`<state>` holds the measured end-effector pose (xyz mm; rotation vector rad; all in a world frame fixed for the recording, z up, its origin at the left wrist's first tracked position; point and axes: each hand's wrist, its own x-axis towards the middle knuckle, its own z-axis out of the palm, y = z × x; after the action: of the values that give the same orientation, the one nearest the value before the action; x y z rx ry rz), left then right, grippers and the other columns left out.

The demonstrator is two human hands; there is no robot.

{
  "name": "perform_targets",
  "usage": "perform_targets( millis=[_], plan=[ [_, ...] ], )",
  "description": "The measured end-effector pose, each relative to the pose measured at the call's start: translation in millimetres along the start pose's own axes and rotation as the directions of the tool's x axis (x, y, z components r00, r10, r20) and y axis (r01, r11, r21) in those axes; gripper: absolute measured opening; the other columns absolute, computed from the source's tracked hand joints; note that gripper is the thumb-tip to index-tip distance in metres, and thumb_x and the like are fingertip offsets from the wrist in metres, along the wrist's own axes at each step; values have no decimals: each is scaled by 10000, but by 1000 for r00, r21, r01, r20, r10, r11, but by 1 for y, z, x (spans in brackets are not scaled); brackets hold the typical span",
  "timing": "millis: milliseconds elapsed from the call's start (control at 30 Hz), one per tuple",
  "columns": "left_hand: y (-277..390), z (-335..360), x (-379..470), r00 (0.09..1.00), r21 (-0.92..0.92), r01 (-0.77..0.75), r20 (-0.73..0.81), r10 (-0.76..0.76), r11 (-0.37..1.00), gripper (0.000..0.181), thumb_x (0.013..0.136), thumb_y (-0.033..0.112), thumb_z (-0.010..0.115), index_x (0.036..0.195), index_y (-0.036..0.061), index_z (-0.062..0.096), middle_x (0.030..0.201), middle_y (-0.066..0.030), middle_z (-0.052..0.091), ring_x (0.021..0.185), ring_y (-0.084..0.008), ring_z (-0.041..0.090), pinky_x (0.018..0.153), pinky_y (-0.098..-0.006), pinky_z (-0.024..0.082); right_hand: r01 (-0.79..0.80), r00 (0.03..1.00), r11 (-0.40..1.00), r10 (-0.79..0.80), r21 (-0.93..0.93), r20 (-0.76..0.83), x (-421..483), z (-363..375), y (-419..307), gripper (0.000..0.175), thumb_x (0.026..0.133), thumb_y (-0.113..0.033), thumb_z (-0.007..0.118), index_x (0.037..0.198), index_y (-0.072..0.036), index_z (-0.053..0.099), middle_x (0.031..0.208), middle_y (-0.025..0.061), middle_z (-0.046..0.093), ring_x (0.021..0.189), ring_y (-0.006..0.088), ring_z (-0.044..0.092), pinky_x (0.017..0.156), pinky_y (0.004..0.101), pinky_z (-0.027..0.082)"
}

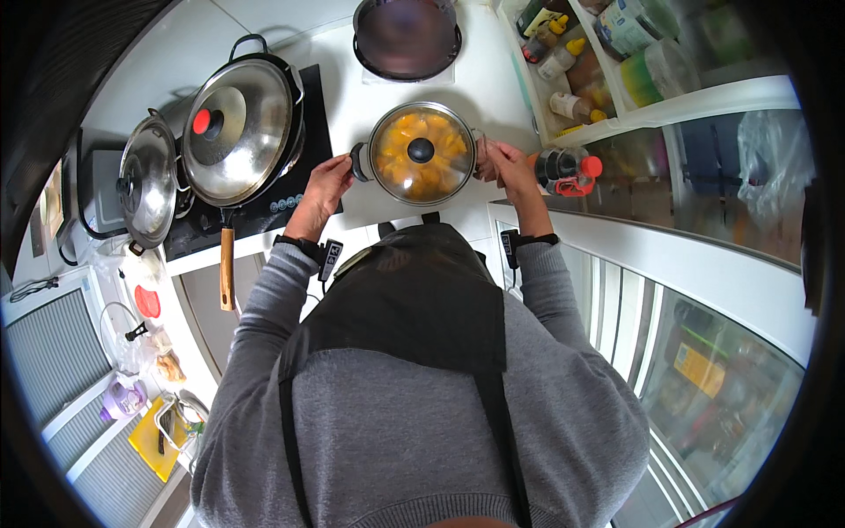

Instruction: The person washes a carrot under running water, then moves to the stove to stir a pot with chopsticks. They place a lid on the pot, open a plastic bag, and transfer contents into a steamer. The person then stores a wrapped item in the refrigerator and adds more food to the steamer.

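Note:
A lidded pot [422,181] with a glass lid stands in front of me at the white counter, with orange-yellow chunks of food showing through the glass. The lid's round black knob [421,150] sits at its centre. My left hand [325,193] pinches the pot's dark left handle between thumb and fingers. On the other side, my right hand [509,166] grips the right handle, which the fingers partly hide; something reddish and see-through shows at those fingers.
A black cooktop [320,119] at left carries a large lidded wok [244,158], its wooden handle jutting towards me. A dark round pot [407,39] stands behind. At right are a red-capped bottle [561,170] and shelves of bottles and jars [619,125].

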<state>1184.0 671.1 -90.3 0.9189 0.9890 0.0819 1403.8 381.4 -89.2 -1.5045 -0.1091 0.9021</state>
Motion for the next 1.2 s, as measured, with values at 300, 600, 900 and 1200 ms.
perform_targets(
  millis=[300,600,900,1200],
  plan=[
    [18,0,2,996,170,85,-12,-84,982,293,908,232,581,1143,56,594,930,5,607,827,-107,558,730,-260,458,55,987,995,-66,-78,-150,38,-23,-27,267,884,-284,603,884,-22,654,700,49,637,526,114,579,452,244,443],
    [70,27,68,997,310,12,-73,11,951,433,821,255,648,1202,66,569,1056,-28,592,967,-174,548,830,-339,433,-126,987,985,136,-121,85,220,-31,-56,206,843,-187,654,906,8,642,842,110,665,654,194,647,515,296,515],
    [61,11,181,996,313,-55,88,28,948,293,906,241,558,1137,63,594,1080,-54,608,1001,-168,582,808,-278,474,-202,979,960,194,-192,-59,262,8,-13,382,708,-133,783,1011,39,625,901,118,667,736,226,663,583,360,555],
    [55,24,233,996,-74,86,-13,-87,994,191,881,163,596,989,9,630,943,-105,638,844,-178,630,681,-246,504,-171,985,985,170,-19,-33,275,14,-1,363,638,-75,794,935,72,644,855,123,658,727,221,642,618,352,513]
  ],
)
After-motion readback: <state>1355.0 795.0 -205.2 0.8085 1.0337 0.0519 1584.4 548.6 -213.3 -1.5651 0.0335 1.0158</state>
